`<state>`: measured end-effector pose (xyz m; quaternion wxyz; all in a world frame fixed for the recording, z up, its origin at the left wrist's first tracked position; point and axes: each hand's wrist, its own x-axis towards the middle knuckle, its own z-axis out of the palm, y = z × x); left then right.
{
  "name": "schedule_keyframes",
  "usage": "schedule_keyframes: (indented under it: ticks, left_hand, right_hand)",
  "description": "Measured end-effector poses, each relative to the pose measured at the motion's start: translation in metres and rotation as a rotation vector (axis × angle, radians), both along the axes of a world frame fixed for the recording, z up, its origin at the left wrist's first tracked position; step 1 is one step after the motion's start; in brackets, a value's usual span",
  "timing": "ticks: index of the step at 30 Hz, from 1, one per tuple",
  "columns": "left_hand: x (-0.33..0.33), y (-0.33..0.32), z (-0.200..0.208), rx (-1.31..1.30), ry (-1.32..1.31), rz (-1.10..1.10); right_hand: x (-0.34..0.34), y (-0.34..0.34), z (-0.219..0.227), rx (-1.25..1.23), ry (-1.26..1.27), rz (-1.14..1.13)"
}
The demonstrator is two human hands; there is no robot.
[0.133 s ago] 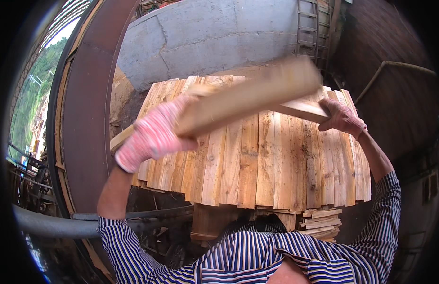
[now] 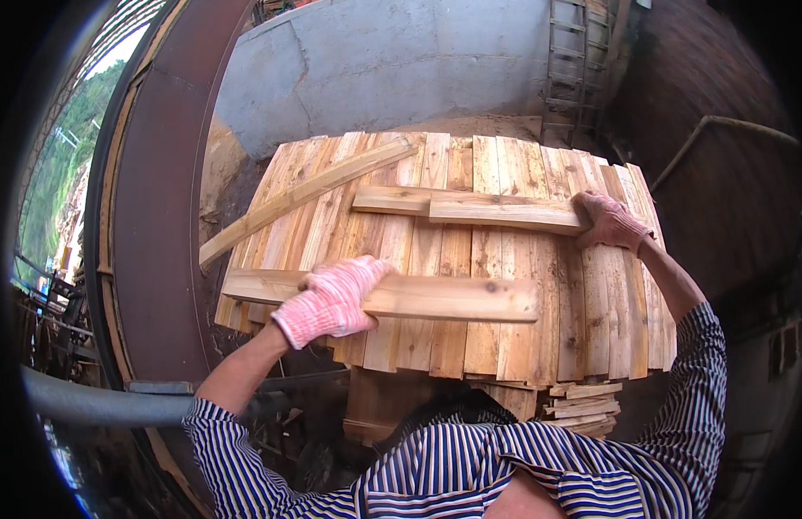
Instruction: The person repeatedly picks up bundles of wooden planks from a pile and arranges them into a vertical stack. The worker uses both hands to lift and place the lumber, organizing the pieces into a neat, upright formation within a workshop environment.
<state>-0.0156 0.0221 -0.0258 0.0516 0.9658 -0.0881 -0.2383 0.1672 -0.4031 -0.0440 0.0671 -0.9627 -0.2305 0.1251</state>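
Note:
My left hand [image 2: 336, 298], in a pink-and-white knit glove, is closed over a wooden board [image 2: 453, 298] that lies crosswise over the near part of a broad layer of planks [image 2: 485, 346]. My right hand [image 2: 615, 223], gloved alike, grips the right end of a second board [image 2: 509, 211]. Another board end [image 2: 392, 200] shows at the left of that one, partly covered by it. A longer, narrow board [image 2: 306, 197] slants across the left side of the layer, its lower end past the edge. My palms hide parts of the gripped boards.
Short wood pieces [image 2: 583, 406] are stacked under the layer's near edge. A dark red-brown metal beam [image 2: 159, 199] rises on the left, with a grey pipe [image 2: 98, 406] below. Behind stand a grey concrete wall [image 2: 392, 69] and a ladder [image 2: 567, 69].
The board in my left hand has swung down from a raised, blurred tilt to lie nearly level over the near planks. My right hand is slightly lower and still holds its board.

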Motion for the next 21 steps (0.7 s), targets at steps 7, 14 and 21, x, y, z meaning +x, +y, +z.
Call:
schedule_keyframes:
  ticks: [7, 14, 21]
  left_hand:
    - [-0.023, 0.001, -0.031, 0.068, 0.003, -0.055]
    - [-0.027, 0.006, -0.024, 0.040, 0.007, -0.077]
    - [0.016, 0.063, -0.028, -0.543, -0.005, -0.130]
  right_hand:
    - [-0.004, 0.013, -0.005, 0.168, 0.035, 0.032]
    - [-0.006, 0.045, -0.016, 0.204, -0.013, 0.084]
    - [-0.008, 0.083, -0.011, 0.079, -0.069, 0.105]
